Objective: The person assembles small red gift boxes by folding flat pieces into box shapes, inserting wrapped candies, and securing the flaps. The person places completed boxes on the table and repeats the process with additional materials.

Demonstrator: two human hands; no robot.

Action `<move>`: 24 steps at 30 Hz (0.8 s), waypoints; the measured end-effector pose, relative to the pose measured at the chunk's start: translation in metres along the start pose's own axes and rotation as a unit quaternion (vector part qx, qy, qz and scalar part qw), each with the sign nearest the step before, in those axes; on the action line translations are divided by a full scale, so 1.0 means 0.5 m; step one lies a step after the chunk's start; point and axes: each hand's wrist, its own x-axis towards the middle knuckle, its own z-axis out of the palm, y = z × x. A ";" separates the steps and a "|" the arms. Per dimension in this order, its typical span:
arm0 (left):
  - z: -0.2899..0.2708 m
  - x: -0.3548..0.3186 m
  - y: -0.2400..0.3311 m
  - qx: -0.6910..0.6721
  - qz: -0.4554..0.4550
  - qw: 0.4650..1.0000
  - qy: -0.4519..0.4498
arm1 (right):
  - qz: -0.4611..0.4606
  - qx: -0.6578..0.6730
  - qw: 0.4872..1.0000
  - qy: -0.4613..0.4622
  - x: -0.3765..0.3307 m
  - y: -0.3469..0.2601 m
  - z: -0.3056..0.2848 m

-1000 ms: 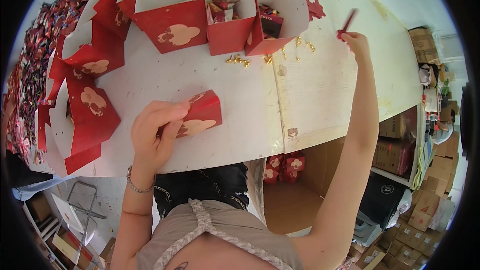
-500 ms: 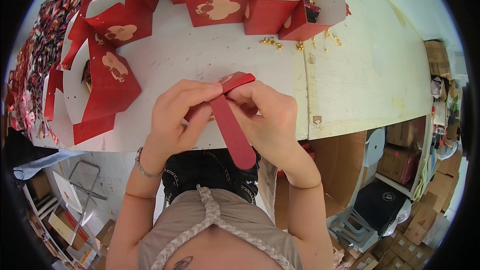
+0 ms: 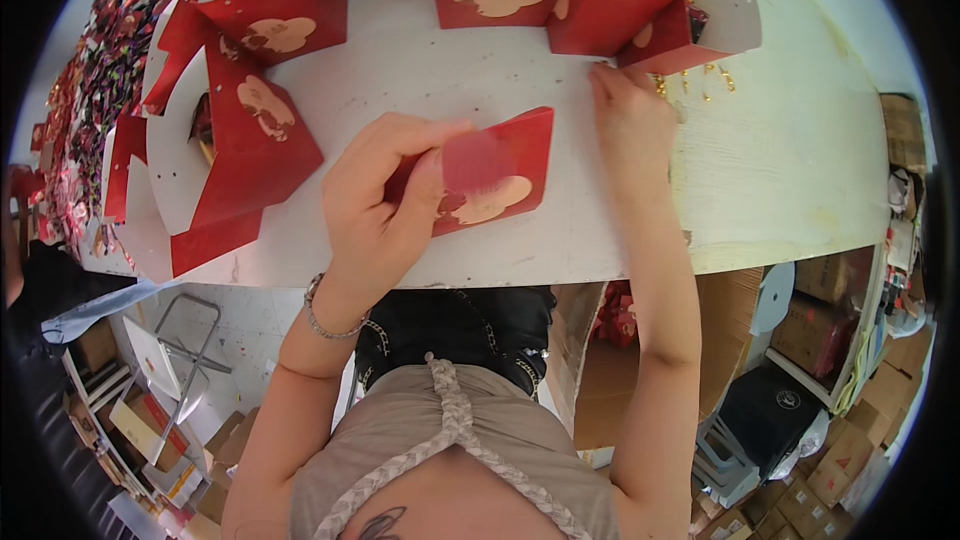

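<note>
At the near middle of the white table [image 3: 790,155], the left hand [image 3: 382,192] alone now pinches the red box [image 3: 526,152] and strap [image 3: 476,164] together, as the right hand [image 3: 636,118] has swung away right, beside the gold fasteners [image 3: 727,78], its grip too hidden to tell.

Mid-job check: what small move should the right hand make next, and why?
Probably pinch one of the small shiny gold pieces: the right hand is right beside them, while the left hand holds the folded red cardboard box with a flat dark-pink strip across its face. Whether the right hand already holds one is unclear.
</note>
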 end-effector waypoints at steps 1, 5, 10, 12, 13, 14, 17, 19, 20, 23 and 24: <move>0.001 0.000 0.000 0.001 -0.001 1.000 0.009 | 0.003 0.002 1.000 0.003 -0.003 0.005 -0.003; 0.012 0.006 -0.006 0.000 0.034 0.998 0.048 | 0.020 0.034 0.999 0.003 -0.005 0.016 -0.005; 0.025 0.011 -0.016 -0.043 0.085 0.992 0.082 | 0.097 0.130 0.987 0.006 -0.001 0.010 -0.034; 0.025 0.015 -0.013 -0.028 0.079 0.994 0.063 | 0.146 0.156 0.977 0.002 -0.011 0.028 -0.045; 0.022 0.015 -0.010 -0.017 0.076 0.996 0.053 | 0.171 0.172 0.970 0.000 -0.018 0.029 -0.050; 0.018 0.014 -0.016 -0.013 0.083 0.995 0.055 | 0.204 0.216 0.955 -0.008 -0.014 0.006 -0.073; 0.013 0.010 -0.025 -0.008 0.097 0.993 0.061 | 0.033 0.332 0.942 -0.042 -0.061 -0.096 -0.149; 0.016 0.003 -0.020 -0.013 0.095 0.994 0.056 | -0.131 0.398 0.908 0.007 -0.064 -0.151 -0.146; 0.021 0.002 -0.024 -0.038 0.109 0.991 0.059 | -0.136 0.399 0.907 0.011 -0.063 -0.163 -0.142; 0.030 0.003 -0.032 -0.089 0.133 0.985 0.065 | -0.144 0.398 0.906 0.015 -0.055 -0.179 -0.133; 0.030 0.002 -0.030 -0.092 0.126 0.986 0.060 | -0.140 0.393 0.909 0.012 -0.057 -0.182 -0.136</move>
